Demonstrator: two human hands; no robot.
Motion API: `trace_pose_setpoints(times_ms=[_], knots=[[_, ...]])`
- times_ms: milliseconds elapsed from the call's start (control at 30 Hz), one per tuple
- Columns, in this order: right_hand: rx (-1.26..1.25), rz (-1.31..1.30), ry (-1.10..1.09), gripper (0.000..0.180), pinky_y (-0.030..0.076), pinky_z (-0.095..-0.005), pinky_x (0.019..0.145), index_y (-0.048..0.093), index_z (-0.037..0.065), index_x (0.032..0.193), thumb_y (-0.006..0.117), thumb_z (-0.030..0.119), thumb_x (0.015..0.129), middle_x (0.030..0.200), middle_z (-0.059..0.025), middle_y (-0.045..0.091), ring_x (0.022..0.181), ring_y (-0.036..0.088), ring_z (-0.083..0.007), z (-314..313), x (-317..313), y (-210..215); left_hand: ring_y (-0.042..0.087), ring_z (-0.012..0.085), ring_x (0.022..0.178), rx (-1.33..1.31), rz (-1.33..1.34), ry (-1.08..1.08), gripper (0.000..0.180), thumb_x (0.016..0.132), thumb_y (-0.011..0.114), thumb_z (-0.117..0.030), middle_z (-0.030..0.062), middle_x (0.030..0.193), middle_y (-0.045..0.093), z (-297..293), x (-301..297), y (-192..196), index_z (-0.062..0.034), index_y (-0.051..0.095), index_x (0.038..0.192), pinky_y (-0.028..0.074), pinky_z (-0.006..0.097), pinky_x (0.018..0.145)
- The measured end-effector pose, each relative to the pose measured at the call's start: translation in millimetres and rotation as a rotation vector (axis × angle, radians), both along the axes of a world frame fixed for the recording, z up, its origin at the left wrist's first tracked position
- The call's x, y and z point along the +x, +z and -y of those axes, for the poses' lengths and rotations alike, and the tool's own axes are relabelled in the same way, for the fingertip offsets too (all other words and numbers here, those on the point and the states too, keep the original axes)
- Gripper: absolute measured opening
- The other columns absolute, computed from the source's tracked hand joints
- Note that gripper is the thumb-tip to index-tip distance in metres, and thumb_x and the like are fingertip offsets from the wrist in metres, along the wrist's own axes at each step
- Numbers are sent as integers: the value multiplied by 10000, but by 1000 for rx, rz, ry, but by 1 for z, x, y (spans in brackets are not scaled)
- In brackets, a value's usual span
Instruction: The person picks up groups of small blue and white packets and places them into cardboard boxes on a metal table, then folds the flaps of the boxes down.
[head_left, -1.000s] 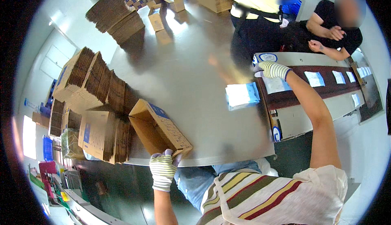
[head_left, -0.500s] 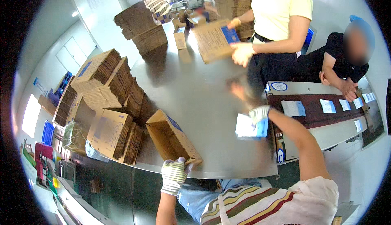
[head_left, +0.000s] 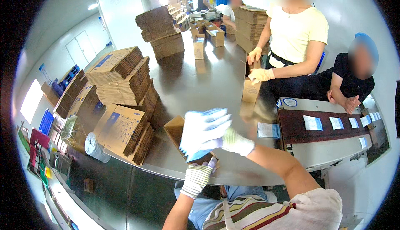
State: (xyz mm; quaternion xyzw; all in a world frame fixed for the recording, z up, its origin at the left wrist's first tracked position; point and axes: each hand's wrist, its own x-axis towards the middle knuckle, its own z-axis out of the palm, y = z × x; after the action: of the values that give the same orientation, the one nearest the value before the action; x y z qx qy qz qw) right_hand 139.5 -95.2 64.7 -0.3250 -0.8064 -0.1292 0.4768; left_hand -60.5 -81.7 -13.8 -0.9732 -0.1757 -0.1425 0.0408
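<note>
My left hand (head_left: 197, 178), in a striped knit glove, is closed on the near end of an open cardboard box (head_left: 174, 126) at the table's front edge. Above that box, my right hand (head_left: 238, 141), gloved the same way, grips a fanned bunch of white-and-blue packets (head_left: 205, 130). The bunch is blurred and covers most of the box's opening, so the contents are hidden. To the right of my right hand, another white-and-blue packet (head_left: 268, 130) lies at the end of the conveyor.
Stacks of flattened cartons (head_left: 121, 134) stand on the left of the metal table (head_left: 200, 88). Several packets ride the dark conveyor belt (head_left: 291, 126) at right. Across the table, a co-worker in yellow gloves holds a narrow carton (head_left: 251, 91); another person leans beside the conveyor.
My right hand has moved left from the conveyor end, bringing packets over the box. Another packet lies at the conveyor end. The co-worker's carton has been lowered to the table and turned.
</note>
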Motion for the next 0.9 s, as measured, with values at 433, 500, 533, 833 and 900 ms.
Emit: trace_pose_setpoints(times_ms=[433,500,533,833,900], knots=[[-1086,506,-302,727,116,-494,1125,570,146,1212,713,540,618,1254,-86,550,1244,425,-265,-24,-6,-55,614,360,818,-365,487,41,209,824,549,-90,177,881,626,-38,14,86,-64,590,1027,492,430,722],[-948,619,-309,783,157,-489,1115,549,88,1208,732,543,598,1233,-156,538,1195,464,-318,-27,-20,-56,614,364,844,-482,249,177,184,850,516,-107,194,891,636,-83,26,59,-36,603,996,489,430,740],[-891,683,-315,789,189,-488,1107,549,68,1192,741,540,591,1208,-182,541,1172,480,-330,-29,-25,-56,615,364,861,-567,51,186,190,858,505,-122,203,896,643,-104,26,39,-25,613,981,487,426,751],[-603,620,-322,642,237,-507,1084,582,27,1101,665,505,680,1259,-139,472,1268,358,-317,40,-29,-59,580,331,1066,-797,-705,350,334,813,555,-241,170,1119,624,-126,76,-35,-88,650,1095,460,405,872],[-590,589,-425,637,254,-502,1077,578,24,1142,655,446,671,1257,-128,473,1264,362,-307,38,-35,-68,587,332,1044,-697,-824,124,382,811,567,-330,167,1116,626,-128,68,-25,-96,644,1103,459,399,871]])
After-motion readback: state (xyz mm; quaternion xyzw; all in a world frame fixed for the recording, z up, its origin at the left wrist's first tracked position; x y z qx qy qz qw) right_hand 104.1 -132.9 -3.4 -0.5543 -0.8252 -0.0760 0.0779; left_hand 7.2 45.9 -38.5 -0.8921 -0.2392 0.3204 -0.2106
